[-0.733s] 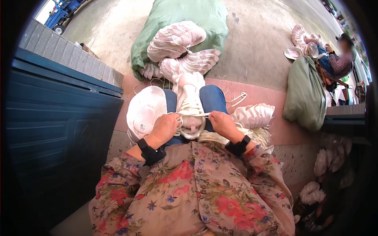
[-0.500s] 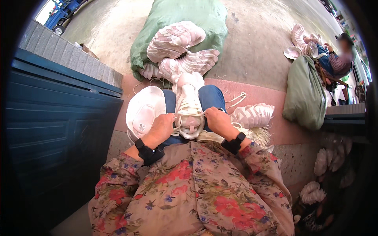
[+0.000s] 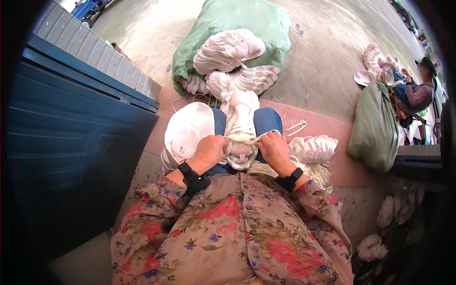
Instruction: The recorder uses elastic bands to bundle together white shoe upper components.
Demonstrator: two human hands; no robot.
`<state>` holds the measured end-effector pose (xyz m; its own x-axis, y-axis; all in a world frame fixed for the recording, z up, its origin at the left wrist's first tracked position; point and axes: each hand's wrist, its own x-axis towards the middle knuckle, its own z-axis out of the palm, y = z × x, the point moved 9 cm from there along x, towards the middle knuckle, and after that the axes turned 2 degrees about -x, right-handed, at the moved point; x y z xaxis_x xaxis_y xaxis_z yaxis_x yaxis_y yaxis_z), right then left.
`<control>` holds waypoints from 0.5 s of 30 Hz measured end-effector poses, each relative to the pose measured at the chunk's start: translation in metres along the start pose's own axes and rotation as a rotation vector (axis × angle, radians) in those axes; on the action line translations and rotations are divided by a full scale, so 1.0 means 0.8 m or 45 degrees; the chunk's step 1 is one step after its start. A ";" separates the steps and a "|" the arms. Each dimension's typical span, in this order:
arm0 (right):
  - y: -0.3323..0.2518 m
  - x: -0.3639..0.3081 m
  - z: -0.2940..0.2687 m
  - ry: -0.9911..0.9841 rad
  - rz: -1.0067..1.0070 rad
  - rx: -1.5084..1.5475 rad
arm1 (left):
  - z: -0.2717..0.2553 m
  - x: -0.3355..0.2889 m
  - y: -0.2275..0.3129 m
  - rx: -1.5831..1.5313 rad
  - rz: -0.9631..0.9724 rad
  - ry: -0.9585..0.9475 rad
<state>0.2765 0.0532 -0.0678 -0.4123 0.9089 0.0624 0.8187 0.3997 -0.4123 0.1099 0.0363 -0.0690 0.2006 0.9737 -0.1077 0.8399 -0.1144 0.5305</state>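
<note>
Between my knees lies a white-and-pink shoe upper (image 3: 240, 118), its toe pointing away from me. A cream shoelace (image 3: 241, 140) runs across it. My left hand (image 3: 209, 151) is closed in a pinch on the lace at the upper's left side. On the other side, my right hand (image 3: 274, 149) pinches the same lace, so it stretches between both hands. A second pale upper (image 3: 189, 130) with a small label inside rests against my left thigh. The fingertips of both hands are partly hidden.
Ahead, a large green sack (image 3: 266, 23) carries curved stacks of uppers (image 3: 228, 50). By my right leg are another stack (image 3: 313, 149) and loose laces (image 3: 319, 175). A blue door (image 3: 71, 128) stands left. At right, a second sack (image 3: 374, 130) stands near a seated person (image 3: 420, 95).
The whole view has shifted, so everything sits further right in the picture. Both hands keep their pinch on the lace across the upper, and the right hand has turned slightly.
</note>
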 end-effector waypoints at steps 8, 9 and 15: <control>0.002 0.000 0.000 -0.011 0.034 0.032 | -0.004 0.008 0.011 0.030 0.047 -0.096; 0.002 0.000 0.000 -0.007 0.034 0.032 | -0.004 0.008 0.012 0.016 0.066 -0.101; 0.002 -0.001 0.000 -0.007 0.046 0.064 | -0.006 0.006 0.012 0.007 0.016 -0.137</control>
<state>0.2786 0.0531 -0.0685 -0.3850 0.9220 0.0420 0.8121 0.3600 -0.4593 0.1165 0.0407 -0.0602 0.2640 0.9454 -0.1911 0.8398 -0.1278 0.5276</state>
